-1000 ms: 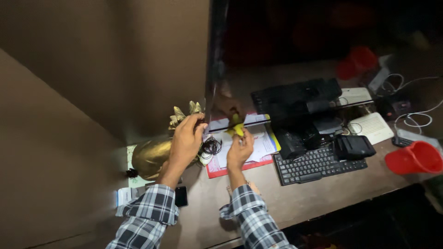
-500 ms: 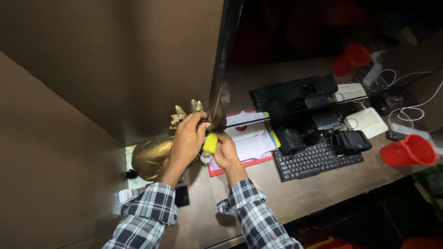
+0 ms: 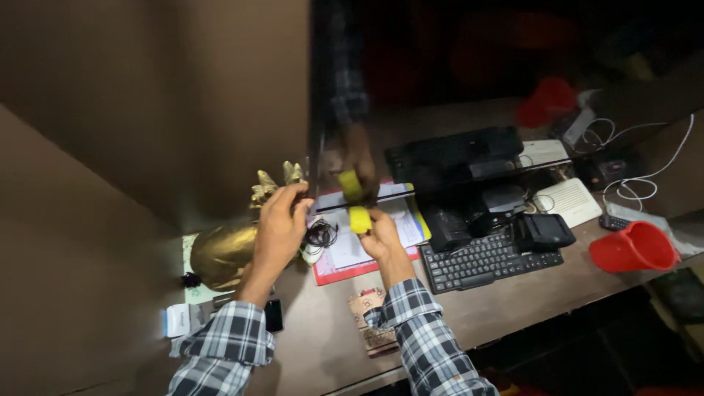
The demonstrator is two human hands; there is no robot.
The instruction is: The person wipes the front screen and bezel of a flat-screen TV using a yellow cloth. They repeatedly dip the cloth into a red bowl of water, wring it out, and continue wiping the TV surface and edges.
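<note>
Dim brown desk (image 3: 506, 301) tucked against a plain wall, with a dark glass panel (image 3: 323, 110) standing on edge that mirrors everything in front of it. Front and centre is a small yellow cloth (image 3: 359, 219), bunched up and pinched in the right hand (image 3: 379, 235), pressed right at the bottom edge of the glass; you can see its yellow reflection just above at 12 o'clock. The left hand (image 3: 279, 229) sits at about 9 o'clock from the cloth, fingers curled round the near edge of the panel, gripping it. Just behind that hand, at roughly 8 o'clock, there's a gold pineapple ornament (image 3: 224, 253) lying tilted, leafy crown poking up by the fingers. Between the two hands is a tangle of black cable (image 3: 320, 233), and under the right hand lies a red clipboard (image 3: 345, 268) with white papers on it. At 3 o'clock from the cloth there's a black keyboard (image 3: 488, 258), with a black card machine (image 3: 541, 231) at its far right corner and a white box (image 3: 570, 202) beyond that. Way out at 3 o'clock is a red plastic mug (image 3: 634, 248) on its side. A black phone (image 3: 273, 315) lies by the left sleeve at 7 o'clock, and a small patterned card (image 3: 370, 326) sits beside the right sleeve.
</note>
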